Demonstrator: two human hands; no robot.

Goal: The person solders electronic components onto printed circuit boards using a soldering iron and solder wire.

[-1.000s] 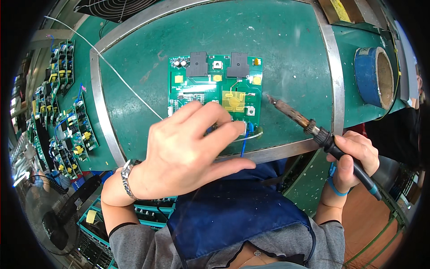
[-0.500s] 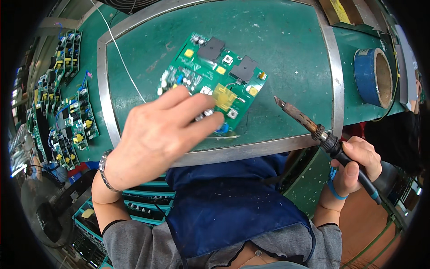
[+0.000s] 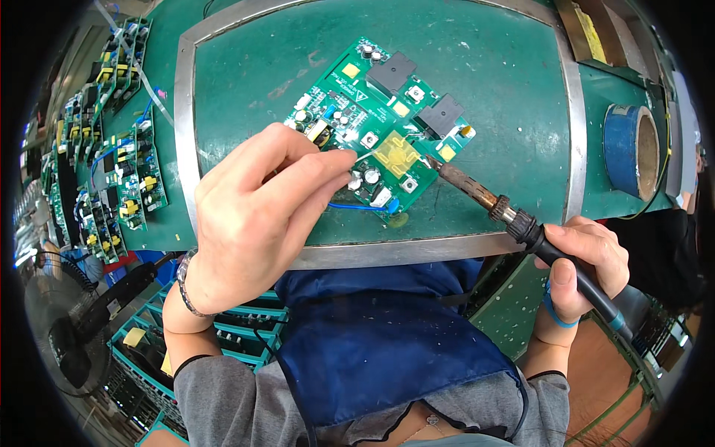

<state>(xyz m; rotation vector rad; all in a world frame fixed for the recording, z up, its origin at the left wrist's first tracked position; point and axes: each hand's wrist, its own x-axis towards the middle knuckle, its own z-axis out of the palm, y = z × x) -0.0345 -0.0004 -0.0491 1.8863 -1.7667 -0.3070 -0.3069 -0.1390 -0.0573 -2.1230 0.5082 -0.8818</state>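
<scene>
A green circuit board point(image 3: 350, 93) lies at an angle on the bench mat, with two black relays, yellow square parts and several capacitors. A patch of yellow tape point(image 3: 398, 153) sits near its right side. My left hand point(image 3: 249, 212) is over the board's near left, thumb and finger pinched on a thin pale strand like solder wire point(image 3: 365, 157) that points at the tape. My right hand point(image 3: 588, 257) grips the black handle of a soldering iron point(image 3: 477, 190). The iron's tip meets the board just right of the tape; whether it touches cannot be made out.
A metal frame point(image 3: 573, 119) borders the green bench. Rows of finished-looking circuit boards point(image 3: 126, 160) stand at left, with a pale strand point(image 3: 141, 71) hanging in front. A blue tape roll point(image 3: 622, 153) and a brown box point(image 3: 596, 33) are at right. Teal racks point(image 3: 253, 320) stand below.
The soldering iron has moved left, its tip now at the board. My left hand has closed to a pinch with the thin strand showing at its fingertips. The board appears farther right in view.
</scene>
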